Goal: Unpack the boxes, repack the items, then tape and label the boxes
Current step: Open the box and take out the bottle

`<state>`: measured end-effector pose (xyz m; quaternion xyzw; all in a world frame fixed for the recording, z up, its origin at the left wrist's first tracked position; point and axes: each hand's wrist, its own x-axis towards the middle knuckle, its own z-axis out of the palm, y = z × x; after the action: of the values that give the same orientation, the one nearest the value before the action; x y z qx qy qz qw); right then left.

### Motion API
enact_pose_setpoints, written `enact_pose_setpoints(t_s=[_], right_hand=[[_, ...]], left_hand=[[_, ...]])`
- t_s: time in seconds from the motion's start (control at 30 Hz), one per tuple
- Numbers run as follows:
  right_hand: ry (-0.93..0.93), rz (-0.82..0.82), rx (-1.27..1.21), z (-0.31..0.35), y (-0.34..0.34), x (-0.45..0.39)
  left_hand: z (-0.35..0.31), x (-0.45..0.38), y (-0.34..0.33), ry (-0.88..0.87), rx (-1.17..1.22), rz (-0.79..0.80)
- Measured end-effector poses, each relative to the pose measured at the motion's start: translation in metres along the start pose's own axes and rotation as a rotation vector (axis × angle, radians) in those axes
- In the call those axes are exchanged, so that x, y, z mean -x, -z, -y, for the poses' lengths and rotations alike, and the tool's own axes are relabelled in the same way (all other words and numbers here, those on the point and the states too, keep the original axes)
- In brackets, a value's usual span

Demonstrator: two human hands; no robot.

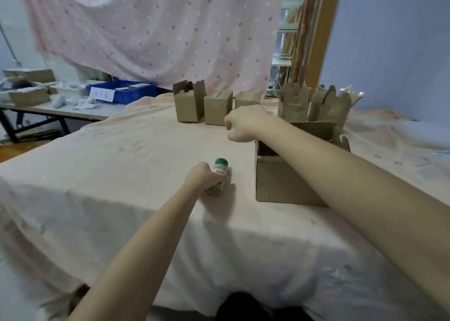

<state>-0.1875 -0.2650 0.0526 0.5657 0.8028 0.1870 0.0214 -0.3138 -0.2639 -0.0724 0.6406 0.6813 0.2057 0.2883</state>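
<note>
My left hand (204, 177) grips a small bottle with a green cap (220, 174) that stands on the pink cloth-covered table (121, 165). To its right sits an open cardboard box (280, 179), and my right forearm passes over it. My right hand (243, 123) hovers above the cloth with its fingers curled and nothing in it, just in front of a row of three small cardboard boxes. The left small box (188, 104) has its flaps up. The middle box (218, 107) and the right box (246, 99) look closed.
A bundle of flattened cartons (314, 104) stands at the back right. To the left, a second table carries a blue crate (126, 91), white trays and small boxes. A pink dotted sheet hangs behind. The near edge of the cloth drops off just in front of me.
</note>
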Motion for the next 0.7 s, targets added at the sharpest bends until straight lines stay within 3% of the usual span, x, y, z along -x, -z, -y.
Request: enact_pose_setpoints(t_s=[0.13,0.3,0.53,0.7], right_hand=[[-0.014,-0.048,-0.074,-0.01,0.005,0.01],[-0.135,-0.164,-0.176,-0.049,0.022,0.043],[-0.393,-0.178,-0.251,-0.119,0.019,0.117],[-0.525,-0.206,-0.385,-0.141,-0.014,0.162]], left_hand=[[-0.008,0.0,0.002,0.0,-0.171,0.079],[-0.015,0.0,0.005,-0.133,-0.382,-0.04],[-0.025,0.009,-0.011,-0.451,-0.149,-0.004],[-0.03,0.015,-0.021,-0.567,-0.06,0.065]])
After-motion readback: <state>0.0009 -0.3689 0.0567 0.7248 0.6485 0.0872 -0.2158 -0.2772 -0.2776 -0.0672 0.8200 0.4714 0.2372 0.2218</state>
